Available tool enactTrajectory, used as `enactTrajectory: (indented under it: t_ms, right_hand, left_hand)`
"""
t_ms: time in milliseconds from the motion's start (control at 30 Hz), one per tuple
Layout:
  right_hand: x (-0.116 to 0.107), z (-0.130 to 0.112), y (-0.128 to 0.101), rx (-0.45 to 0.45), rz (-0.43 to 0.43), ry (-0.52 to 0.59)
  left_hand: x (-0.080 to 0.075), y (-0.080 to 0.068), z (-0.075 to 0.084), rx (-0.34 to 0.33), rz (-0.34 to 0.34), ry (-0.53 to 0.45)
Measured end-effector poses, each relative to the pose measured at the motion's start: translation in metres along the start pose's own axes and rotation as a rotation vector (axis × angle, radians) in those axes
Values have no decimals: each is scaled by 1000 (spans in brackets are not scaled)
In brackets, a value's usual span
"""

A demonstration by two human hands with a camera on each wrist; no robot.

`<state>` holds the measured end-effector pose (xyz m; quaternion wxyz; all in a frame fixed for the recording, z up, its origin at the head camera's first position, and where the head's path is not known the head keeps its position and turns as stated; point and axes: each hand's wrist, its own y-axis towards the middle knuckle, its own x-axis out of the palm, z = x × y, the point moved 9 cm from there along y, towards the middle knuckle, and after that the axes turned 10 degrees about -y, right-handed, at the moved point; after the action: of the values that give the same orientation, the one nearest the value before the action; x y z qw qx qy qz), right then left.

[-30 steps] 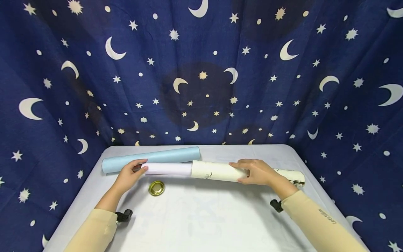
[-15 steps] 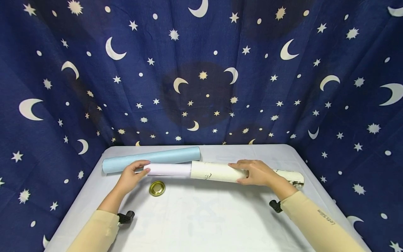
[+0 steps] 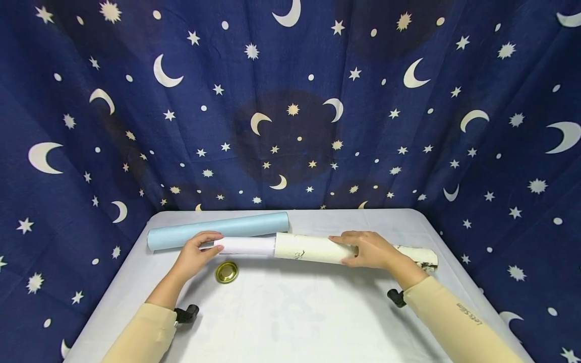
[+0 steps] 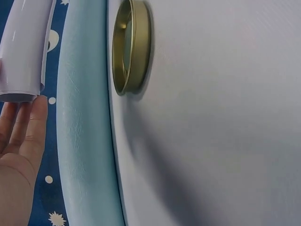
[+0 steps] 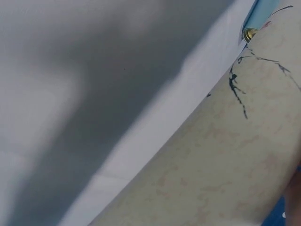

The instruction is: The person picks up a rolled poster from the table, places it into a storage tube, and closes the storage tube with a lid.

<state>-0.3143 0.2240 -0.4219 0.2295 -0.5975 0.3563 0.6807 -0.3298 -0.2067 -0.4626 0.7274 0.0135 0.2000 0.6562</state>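
A cream tube with dark ink marks lies across the back of the table; the right wrist view shows its wall close up. My right hand grips it round the middle. A white paper roll sticks out of the tube's left mouth. My left hand is at the roll's free end, and its straight fingers touch the rim of the white roll. A gold lid lies on the table just in front of that hand.
A light blue roll lies behind the white one, near the table's far left edge. The table has a pale cover, and a dark starry curtain hangs close behind and beside it. Two small black clips sit under my forearms.
My left hand has moved right and the white roll has slid further into the cream tube, so less of it shows. The right hand has stayed in place.
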Motion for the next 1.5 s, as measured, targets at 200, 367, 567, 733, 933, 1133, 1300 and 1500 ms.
enactTrajectory:
  t_ms: [200,367,567,733,933,1133,1300,1500]
  right_hand:
    - [0,-2,1,3,-2,-4]
    - [2,-4,4,-3,2,1]
    - [4,-4,5,-3,-5,-3]
    - [4,-4,6,-2,-9,1]
    - [5,-6,8,3,-22,6]
    - [3,-9,10,-20,-11,-3]
    - [2,-10,11,-27,-8,-8]
    - [2,-11,12,-20,-18,0]
  left_hand:
    - [10,3,2,-15,-14,-28]
    - [13,4,3,-23,-15,-49]
    - [16,5,1,-28,-23,-55]
    - [21,7,0,-35,-35,-69]
    - [27,9,2,-34,-56,-91]
    - [32,9,5,-25,-62,-90]
    - [37,9,6,-18,-75,-106]
    - [41,10,9,4,-89,-107]
